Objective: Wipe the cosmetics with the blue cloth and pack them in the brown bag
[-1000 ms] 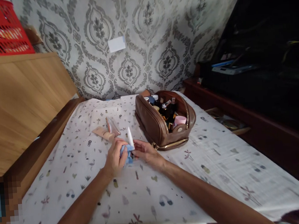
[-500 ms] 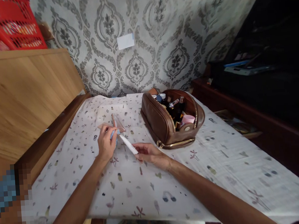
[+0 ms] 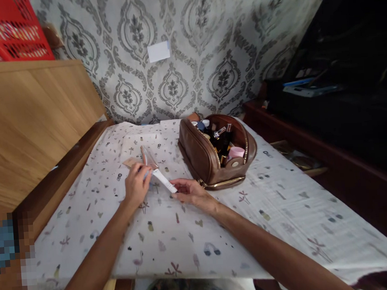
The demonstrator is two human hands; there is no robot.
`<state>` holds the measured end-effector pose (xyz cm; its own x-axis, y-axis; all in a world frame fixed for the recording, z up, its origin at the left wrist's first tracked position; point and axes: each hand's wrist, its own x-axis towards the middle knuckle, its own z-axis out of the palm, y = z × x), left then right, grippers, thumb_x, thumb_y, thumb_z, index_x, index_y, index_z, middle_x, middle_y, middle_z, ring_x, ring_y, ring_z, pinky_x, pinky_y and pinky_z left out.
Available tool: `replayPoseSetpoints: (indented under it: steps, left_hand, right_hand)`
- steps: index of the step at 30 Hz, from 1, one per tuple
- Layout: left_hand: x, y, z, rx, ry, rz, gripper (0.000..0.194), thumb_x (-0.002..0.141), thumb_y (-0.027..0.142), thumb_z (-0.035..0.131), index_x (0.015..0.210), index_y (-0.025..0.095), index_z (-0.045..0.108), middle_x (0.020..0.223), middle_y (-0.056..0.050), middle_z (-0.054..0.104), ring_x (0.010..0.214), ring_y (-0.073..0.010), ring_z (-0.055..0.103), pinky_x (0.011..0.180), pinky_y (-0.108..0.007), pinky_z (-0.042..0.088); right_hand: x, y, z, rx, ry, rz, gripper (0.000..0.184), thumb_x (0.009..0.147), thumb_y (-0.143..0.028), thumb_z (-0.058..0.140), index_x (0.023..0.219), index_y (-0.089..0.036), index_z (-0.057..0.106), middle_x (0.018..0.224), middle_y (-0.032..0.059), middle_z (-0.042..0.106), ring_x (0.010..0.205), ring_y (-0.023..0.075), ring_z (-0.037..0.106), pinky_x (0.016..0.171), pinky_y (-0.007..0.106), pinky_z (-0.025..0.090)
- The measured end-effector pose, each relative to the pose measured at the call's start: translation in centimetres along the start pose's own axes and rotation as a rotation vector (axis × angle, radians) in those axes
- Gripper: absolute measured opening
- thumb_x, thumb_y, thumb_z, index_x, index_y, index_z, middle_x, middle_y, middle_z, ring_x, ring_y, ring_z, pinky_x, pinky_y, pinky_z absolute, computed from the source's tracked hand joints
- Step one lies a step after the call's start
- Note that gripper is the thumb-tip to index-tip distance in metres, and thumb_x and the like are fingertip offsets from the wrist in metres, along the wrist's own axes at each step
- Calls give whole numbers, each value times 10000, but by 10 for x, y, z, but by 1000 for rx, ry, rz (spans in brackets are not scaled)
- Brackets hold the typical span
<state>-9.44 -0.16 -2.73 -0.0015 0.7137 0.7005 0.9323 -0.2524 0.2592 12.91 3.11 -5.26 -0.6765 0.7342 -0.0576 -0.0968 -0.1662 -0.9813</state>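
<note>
A slim white tube (image 3: 164, 181) with small print slants between my two hands, above the patterned cloth. My right hand (image 3: 195, 195) pinches its lower end between thumb and fingers. At the upper end, my left hand (image 3: 137, 183) is closed on a small blue cloth-like piece, mostly hidden by the fingers, against the tube. Just beyond the left hand lies a clear pouch (image 3: 150, 159) with a brownish edge. To the right stands a brown toiletry bag (image 3: 197, 151), unzipped, with bottles and a pink round item (image 3: 236, 152) inside.
A white patterned cloth (image 3: 174, 243) covers the table. Wooden furniture (image 3: 38, 98) bounds the left side, with a red basket (image 3: 23, 37) on top. Papered wall stands behind. On the right are a dark ledge and an open drawer (image 3: 300, 162) with items inside.
The view has shifted slightly, so the scene sits a little further left. The white tube appears turned, with more print showing. Both hands keep their grip.
</note>
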Motion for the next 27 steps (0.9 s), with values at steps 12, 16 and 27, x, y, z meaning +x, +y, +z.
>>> replayPoseSetpoints:
  steps: [12, 16, 27]
  left_hand:
    - [-16, 51, 5, -147, -133, 357, 151, 994, 233, 492, 928, 208, 625, 875, -47, 632, 835, -182, 593, 753, -299, 496]
    - [-11, 27, 9, 10, -109, 199, 204, 1006, 282, 475, 894, 210, 630, 878, -51, 622, 890, -202, 599, 768, -308, 483]
    - [-6, 25, -2, -110, -78, 231, 190, 1002, 255, 490, 925, 197, 654, 884, -47, 634, 889, -187, 597, 808, -304, 482]
  right_hand:
    - [2, 0, 1, -113, 49, -126, 425, 645, -386, 856, 946, -162, 657, 781, -28, 599, 745, 123, 556, 725, 273, 452]
    - [2, -1, 0, -120, 79, -103, 439, 658, -411, 852, 984, -166, 689, 822, -5, 636, 774, 139, 573, 731, 283, 464]
    - [5, 7, -9, -403, 128, -370, 268, 793, -396, 771, 977, -204, 796, 833, 40, 629, 754, 160, 584, 683, 292, 490]
